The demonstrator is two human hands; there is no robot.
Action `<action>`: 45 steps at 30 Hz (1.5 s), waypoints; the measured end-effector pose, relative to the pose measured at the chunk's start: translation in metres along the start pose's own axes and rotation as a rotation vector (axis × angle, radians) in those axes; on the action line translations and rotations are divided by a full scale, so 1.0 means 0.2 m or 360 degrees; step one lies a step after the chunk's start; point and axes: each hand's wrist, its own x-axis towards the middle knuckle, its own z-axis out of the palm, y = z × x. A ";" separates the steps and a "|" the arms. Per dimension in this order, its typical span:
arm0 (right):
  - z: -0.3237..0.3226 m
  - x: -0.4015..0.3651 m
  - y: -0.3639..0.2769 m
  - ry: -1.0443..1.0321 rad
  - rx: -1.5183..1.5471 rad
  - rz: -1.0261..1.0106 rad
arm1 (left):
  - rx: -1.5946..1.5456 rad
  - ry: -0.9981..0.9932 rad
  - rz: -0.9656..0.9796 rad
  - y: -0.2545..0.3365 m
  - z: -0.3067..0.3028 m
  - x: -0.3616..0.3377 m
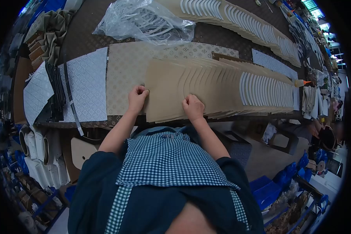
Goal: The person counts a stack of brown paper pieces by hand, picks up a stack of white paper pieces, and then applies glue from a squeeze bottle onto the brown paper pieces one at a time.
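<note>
A fanned stack of brown paper sheets (163, 85) lies across the table before me, with curved cut lines along its middle. White curved strips (261, 89) show in rows on its right part. My left hand (138, 99) is closed at the stack's left edge, thumb and forefinger pinched on the brown sheet there. Over the lower middle of the sheets, my right hand (193, 107) is closed with curled fingers beside a curved line. What its fingertips hold, if anything, is hidden.
A clear plastic bag (148, 21) of white strips lies at the back. Another fanned stack (245, 21) stretches behind on the right. Patterned white sheets (84, 89) and a dark strap (69, 87) lie left. A bottle with an orange tip (300, 83) is at the right end.
</note>
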 end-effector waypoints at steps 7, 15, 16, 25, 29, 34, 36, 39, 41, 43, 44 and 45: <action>0.02 -0.01 0.01 0.0020 0.0026 0.0004 | 0.0351 0.0289 0.0164 0.07 0.02 -0.03; 0.02 0.00 0.02 0.0005 0.0015 0.0005 | 0.0137 0.0253 0.0080 0.03 -0.04 -0.04; 0.02 0.00 0.02 0.0001 0.0018 0.0003 | 0.0126 0.0269 0.0082 0.03 -0.03 -0.03; -0.02 0.01 0.02 -0.0099 0.0025 0.0037 | 0.0127 0.0277 0.0056 0.02 -0.05 -0.03; -0.05 0.02 0.08 -0.0086 0.0350 0.0025 | 0.0204 0.0259 0.0068 0.03 -0.06 -0.04; -0.24 -0.02 0.18 -0.0141 0.0758 0.0196 | 0.1016 0.0394 0.0511 0.12 -0.01 -0.10; -0.29 -0.08 0.22 -0.0168 0.0682 0.0081 | 0.1099 0.0278 0.0733 0.14 0.05 -0.12; -0.32 -0.18 0.20 -0.0353 0.0517 -0.0063 | 0.1198 -0.0001 0.0964 0.23 0.23 -0.20; -0.29 -0.24 0.22 -0.0461 0.0319 -0.0208 | 0.1292 -0.0225 0.1157 0.24 0.35 -0.27; -0.27 -0.27 0.22 -0.0637 0.0201 -0.0217 | 0.1410 -0.0383 0.1186 0.23 0.44 -0.33; -0.27 -0.27 0.23 -0.0656 0.0186 -0.0249 | 0.1430 -0.0449 0.1213 0.23 0.47 -0.36; -0.28 -0.27 0.24 -0.0676 0.0171 -0.0278 | 0.1449 -0.0516 0.1238 0.22 0.51 -0.38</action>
